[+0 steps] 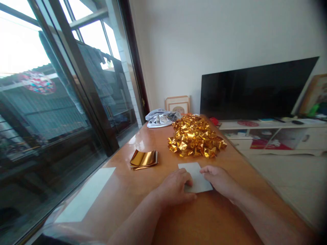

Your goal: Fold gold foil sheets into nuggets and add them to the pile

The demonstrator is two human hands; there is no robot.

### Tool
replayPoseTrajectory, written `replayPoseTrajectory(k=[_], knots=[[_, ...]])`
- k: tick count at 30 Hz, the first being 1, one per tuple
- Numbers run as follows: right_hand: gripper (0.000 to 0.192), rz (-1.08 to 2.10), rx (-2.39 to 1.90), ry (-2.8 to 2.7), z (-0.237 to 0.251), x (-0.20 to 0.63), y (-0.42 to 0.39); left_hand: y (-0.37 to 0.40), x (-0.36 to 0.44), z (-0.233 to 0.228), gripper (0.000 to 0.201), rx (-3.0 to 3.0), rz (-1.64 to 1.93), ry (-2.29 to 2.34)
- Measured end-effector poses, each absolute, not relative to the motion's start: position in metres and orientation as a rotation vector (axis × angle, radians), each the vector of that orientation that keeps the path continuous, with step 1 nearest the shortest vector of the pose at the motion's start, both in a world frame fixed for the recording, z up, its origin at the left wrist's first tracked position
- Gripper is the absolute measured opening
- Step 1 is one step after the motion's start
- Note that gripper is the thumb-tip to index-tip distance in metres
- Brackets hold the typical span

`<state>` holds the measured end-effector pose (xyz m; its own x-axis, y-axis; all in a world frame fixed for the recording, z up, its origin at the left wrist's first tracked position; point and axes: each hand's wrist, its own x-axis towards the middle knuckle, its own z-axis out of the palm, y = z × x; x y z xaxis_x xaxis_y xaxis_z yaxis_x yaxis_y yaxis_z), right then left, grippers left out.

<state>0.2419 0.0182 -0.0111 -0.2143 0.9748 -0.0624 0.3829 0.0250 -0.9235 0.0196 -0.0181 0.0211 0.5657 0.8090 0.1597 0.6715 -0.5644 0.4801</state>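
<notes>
A white sheet of paper [194, 174] lies flat on the wooden table [133, 190] in front of me. My left hand [176, 188] rests on its left near corner, fingers curled over the edge. My right hand [218, 179] touches its right edge with the fingertips. Beyond the sheet sits a heap of folded gold foil pieces [195, 136]. To the left lies a small stack of flat gold foil sheets [144, 158].
A grey and white cloth bundle [160, 119] lies at the table's far end, with a picture frame [178, 103] against the wall. A dark television [255, 90] stands on a low white cabinet [276, 136] at right. A glass sliding door [63, 102] runs along the left.
</notes>
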Motion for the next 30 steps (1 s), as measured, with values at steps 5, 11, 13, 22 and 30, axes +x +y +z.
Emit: replayPoseTrajectory(k=[5,11,13,22,30], knots=[[0.029,1.318,-1.322,-1.636,-0.015,0.243,0.019,-0.020,0.020,0.023,0.016,2.475,0.504,1.161],[0.027,1.287,-1.335,-1.674,-0.017,0.244,0.020,-0.021,0.021,0.022,0.007,2.509,0.517,1.139],[0.025,1.177,-1.351,-1.742,-0.015,0.247,0.021,-0.021,0.022,0.022,0.006,2.505,0.519,1.148],[0.012,0.721,-1.311,-2.076,0.007,0.260,0.016,-0.019,0.024,0.022,0.007,2.465,0.528,1.166],[0.009,0.721,-1.153,-2.387,0.018,0.257,-0.002,-0.018,0.025,0.020,0.006,2.475,0.519,1.185]])
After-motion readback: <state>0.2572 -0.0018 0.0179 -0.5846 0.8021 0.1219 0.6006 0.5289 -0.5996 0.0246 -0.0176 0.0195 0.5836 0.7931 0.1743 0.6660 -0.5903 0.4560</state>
